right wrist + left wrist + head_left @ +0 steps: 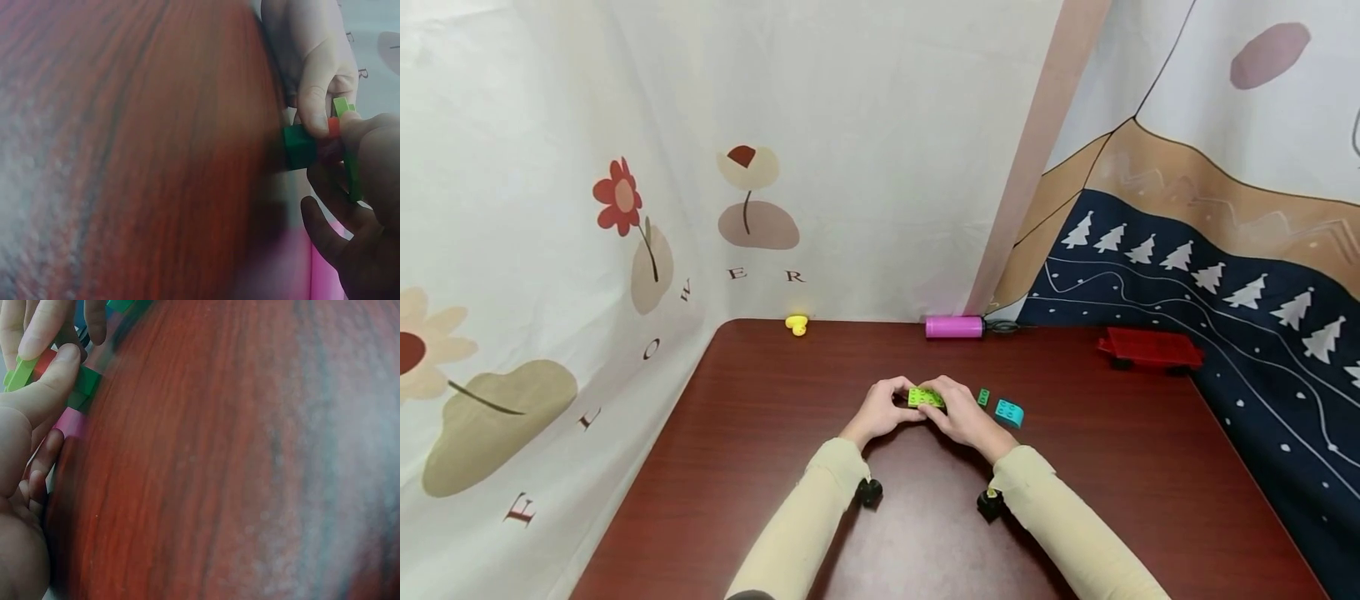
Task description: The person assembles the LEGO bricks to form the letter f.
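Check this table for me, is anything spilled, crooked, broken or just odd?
Nothing looks spilled or broken. Only the red toy cart looks slightly odd: its right end appears to reach the edge of the table. The brick stack held by the left hand and right hand shows no visible damage.

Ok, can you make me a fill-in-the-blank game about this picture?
1. The letters on the curtain spell ____.
2. The cart has black wheels and a ____ body.
3. The left hand and the ____ hand hold the stack.
4. Right of the stack, ____ loose bricks lie on the table.

Missing words: flower; red; right; two.
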`<action>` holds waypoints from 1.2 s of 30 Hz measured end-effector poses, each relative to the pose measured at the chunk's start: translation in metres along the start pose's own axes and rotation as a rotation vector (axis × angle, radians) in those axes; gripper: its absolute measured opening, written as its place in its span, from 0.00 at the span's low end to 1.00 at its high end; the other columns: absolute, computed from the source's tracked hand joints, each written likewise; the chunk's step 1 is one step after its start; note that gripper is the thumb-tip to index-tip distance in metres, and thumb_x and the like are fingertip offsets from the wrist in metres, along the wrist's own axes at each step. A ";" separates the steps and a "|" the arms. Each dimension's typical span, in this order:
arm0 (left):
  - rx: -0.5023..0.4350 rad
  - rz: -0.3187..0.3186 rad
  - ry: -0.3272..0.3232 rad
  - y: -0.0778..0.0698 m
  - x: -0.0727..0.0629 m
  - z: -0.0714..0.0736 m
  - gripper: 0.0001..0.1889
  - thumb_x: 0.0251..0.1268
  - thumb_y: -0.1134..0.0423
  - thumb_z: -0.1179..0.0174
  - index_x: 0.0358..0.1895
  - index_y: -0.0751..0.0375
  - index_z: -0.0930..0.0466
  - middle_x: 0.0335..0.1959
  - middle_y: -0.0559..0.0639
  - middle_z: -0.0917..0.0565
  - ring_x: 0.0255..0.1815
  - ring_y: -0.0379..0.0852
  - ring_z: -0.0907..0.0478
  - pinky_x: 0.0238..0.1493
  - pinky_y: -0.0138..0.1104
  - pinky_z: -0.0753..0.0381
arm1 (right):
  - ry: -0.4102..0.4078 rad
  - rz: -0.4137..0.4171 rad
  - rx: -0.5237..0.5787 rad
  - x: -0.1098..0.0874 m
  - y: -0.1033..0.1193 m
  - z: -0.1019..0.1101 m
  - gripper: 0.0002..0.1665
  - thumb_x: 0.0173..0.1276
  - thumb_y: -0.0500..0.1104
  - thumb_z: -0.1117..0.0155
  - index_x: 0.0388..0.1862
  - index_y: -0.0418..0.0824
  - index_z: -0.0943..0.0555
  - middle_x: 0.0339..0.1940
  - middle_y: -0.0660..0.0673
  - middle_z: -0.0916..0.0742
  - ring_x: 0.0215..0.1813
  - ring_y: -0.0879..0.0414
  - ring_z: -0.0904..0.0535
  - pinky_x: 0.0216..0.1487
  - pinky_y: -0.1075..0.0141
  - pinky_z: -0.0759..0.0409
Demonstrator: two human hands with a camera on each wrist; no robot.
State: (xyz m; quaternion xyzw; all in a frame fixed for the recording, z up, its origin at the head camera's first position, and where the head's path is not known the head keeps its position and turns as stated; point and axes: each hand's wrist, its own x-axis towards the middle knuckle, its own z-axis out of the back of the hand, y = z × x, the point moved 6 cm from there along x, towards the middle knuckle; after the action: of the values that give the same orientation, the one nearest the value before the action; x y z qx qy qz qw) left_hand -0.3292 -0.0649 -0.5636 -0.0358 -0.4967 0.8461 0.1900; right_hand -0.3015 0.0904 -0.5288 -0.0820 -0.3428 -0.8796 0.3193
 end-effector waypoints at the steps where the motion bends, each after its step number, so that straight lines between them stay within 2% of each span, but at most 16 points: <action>1: -0.004 0.001 -0.001 0.000 0.000 0.000 0.15 0.55 0.61 0.18 0.44 0.52 0.13 0.41 0.42 0.11 0.46 0.41 0.18 0.54 0.37 0.21 | 0.001 0.002 -0.003 0.000 0.000 0.000 0.17 0.75 0.39 0.30 0.58 0.35 0.17 0.52 0.40 0.14 0.48 0.52 0.18 0.49 0.55 0.18; 9: 0.025 -0.018 0.005 0.000 0.000 -0.002 0.15 0.57 0.60 0.19 0.45 0.52 0.13 0.42 0.43 0.11 0.47 0.41 0.17 0.54 0.38 0.20 | 0.002 -0.059 0.015 -0.002 -0.004 0.002 0.18 0.74 0.42 0.29 0.59 0.37 0.16 0.53 0.41 0.13 0.49 0.51 0.17 0.50 0.55 0.18; 13: 0.031 -0.002 0.024 0.000 -0.001 -0.003 0.16 0.58 0.59 0.19 0.47 0.51 0.13 0.43 0.43 0.12 0.48 0.42 0.18 0.55 0.39 0.21 | 0.015 -0.099 0.042 -0.003 -0.008 0.002 0.18 0.74 0.44 0.29 0.60 0.40 0.16 0.53 0.43 0.13 0.49 0.53 0.17 0.51 0.56 0.19; 18: 0.034 0.001 0.040 0.001 -0.001 -0.003 0.18 0.58 0.57 0.20 0.51 0.51 0.13 0.45 0.44 0.12 0.50 0.42 0.18 0.57 0.39 0.21 | 0.032 -0.087 0.032 -0.002 -0.010 0.002 0.19 0.75 0.45 0.29 0.61 0.42 0.16 0.53 0.44 0.12 0.47 0.54 0.18 0.49 0.57 0.19; 25: -0.019 0.004 0.043 0.001 0.002 -0.001 0.21 0.57 0.59 0.19 0.54 0.52 0.13 0.45 0.44 0.12 0.48 0.40 0.18 0.56 0.37 0.22 | 0.069 -0.106 0.015 0.002 -0.011 0.003 0.20 0.76 0.46 0.30 0.63 0.42 0.17 0.56 0.44 0.12 0.49 0.55 0.18 0.51 0.57 0.19; 36: -0.004 -0.013 0.020 0.002 0.001 -0.002 0.18 0.60 0.58 0.21 0.53 0.50 0.12 0.45 0.43 0.12 0.49 0.41 0.19 0.56 0.38 0.22 | 0.072 -0.131 0.032 -0.002 -0.007 0.004 0.21 0.77 0.46 0.31 0.65 0.43 0.18 0.56 0.43 0.13 0.50 0.53 0.19 0.52 0.56 0.20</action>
State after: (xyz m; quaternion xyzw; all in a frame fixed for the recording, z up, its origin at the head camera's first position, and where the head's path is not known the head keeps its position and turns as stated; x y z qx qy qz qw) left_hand -0.3300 -0.0643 -0.5664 -0.0417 -0.4967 0.8434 0.2003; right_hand -0.3047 0.0975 -0.5302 -0.0227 -0.3496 -0.8955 0.2745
